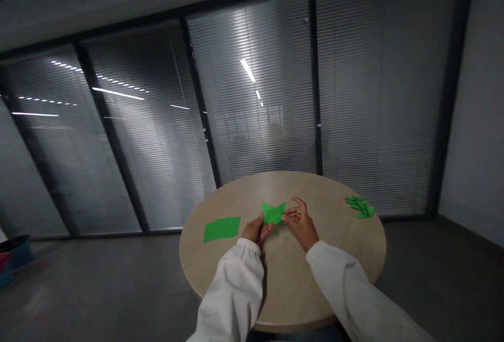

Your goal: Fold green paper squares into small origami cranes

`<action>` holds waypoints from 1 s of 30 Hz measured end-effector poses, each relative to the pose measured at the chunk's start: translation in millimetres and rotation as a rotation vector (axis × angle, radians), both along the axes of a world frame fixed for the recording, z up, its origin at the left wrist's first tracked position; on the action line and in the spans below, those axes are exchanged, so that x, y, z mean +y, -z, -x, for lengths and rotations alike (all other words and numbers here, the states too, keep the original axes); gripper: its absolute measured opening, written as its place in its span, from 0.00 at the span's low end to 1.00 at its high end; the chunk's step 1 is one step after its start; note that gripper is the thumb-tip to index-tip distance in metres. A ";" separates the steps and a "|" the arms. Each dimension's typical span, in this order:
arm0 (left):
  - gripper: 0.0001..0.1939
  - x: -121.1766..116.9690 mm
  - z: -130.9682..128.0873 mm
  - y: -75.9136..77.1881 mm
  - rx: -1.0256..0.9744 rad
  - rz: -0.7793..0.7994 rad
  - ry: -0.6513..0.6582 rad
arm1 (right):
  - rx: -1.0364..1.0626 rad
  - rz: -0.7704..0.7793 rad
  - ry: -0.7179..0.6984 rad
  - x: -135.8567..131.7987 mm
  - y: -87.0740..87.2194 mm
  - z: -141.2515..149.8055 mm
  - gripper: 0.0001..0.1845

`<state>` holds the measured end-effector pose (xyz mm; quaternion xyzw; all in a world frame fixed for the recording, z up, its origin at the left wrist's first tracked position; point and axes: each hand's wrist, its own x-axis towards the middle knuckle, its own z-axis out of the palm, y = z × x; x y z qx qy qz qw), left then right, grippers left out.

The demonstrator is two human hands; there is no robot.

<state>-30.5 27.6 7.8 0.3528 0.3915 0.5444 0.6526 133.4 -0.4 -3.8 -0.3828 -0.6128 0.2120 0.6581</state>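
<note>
A small piece of green paper (273, 213) is held up over the table, two of its corners pointing upward like peaks. My left hand (256, 229) pinches its left side between thumb and fingers. At the paper's right edge, my right hand (301, 222) grips with thumb and forefinger while its other fingers are raised. Flat on the table to the left lies a green paper sheet (221, 229). Over at the right edge sits a small pile of folded green paper pieces (359, 206).
The round wooden table (293, 300) stands before glass partitions with blinds (252, 137). On the floor at far left is a dark-rimmed blue bin (20, 252), beside a partly visible red and blue object (4, 269).
</note>
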 end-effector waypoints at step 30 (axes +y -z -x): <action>0.15 -12.6 3.1 -9.7 0.896 -0.926 -0.318 | -0.110 -0.066 0.008 2.1 -1.1 -5.2 0.09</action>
